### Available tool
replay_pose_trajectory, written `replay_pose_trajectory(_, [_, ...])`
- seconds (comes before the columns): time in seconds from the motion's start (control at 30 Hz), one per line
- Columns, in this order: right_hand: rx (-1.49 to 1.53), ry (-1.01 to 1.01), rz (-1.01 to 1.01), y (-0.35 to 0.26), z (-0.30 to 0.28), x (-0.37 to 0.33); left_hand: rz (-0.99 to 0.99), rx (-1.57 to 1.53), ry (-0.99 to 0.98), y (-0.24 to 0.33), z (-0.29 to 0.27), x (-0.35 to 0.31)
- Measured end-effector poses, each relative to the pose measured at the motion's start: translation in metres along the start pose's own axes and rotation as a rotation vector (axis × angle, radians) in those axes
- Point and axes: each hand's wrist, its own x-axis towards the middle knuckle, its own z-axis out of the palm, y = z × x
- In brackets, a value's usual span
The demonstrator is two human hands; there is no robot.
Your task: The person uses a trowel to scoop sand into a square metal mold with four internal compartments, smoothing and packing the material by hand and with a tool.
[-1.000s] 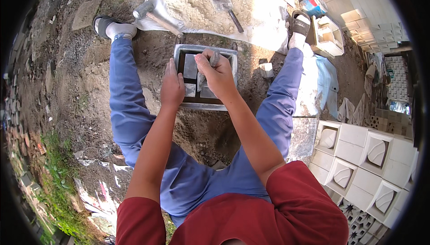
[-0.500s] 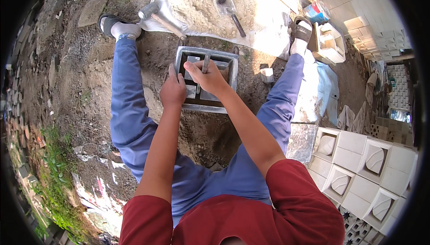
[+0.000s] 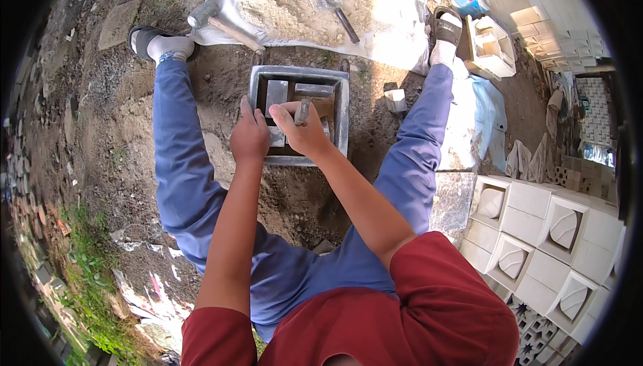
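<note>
Between my legs on the dirt sits a grey rectangular box mould (image 3: 345,118) with a thick rim and grey blocks (image 3: 276,93) inside. My right hand (image 3: 305,133) is closed round a grey rod-shaped tool (image 3: 303,112), over the middle of the mould. The tool's top end sticks up out of the fist; its lower end is hidden by the hand. My left hand (image 3: 249,137) lies along the mould's left wall, fingers stretched forward and somewhat apart against the rim. Some of its fingers are hidden from view.
Beyond the mould, a white sheet holds a pale powder heap (image 3: 268,4) with a flat trowel (image 3: 328,1) on it. A hammer (image 3: 218,23) lies at its left edge. White patterned blocks (image 3: 529,222) are stacked at right, near a small white block (image 3: 396,100).
The whole view has shifted slightly. The tool in my right hand stood out as a long bar across the mould; now it is seen nearly end-on. My left hand stays at the left wall.
</note>
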Motion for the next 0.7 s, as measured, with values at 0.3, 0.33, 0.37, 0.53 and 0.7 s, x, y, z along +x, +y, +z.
replay_pose_trajectory(0.3, [0.007,-0.050,-0.017,-0.003,-0.011,0.014,0.020,0.014,0.064,-0.001,-0.001,-0.005])
replay_pose_trajectory(0.33, [0.041,-0.050,-0.012,-0.012,-0.009,0.017,0.024,0.020,0.078,-0.003,-0.002,-0.005])
replay_pose_trajectory(0.37, [0.073,-0.052,-0.010,-0.023,-0.009,0.021,0.022,0.020,0.074,-0.002,-0.005,-0.005])
replay_pose_trajectory(0.53, [-0.106,0.010,-0.109,0.015,-0.013,0.013,0.040,0.009,0.060,0.005,0.002,-0.006])
replay_pose_trajectory(0.7, [-0.068,-0.086,-0.010,0.012,-0.018,0.026,0.022,-0.012,0.074,0.002,-0.004,-0.004])
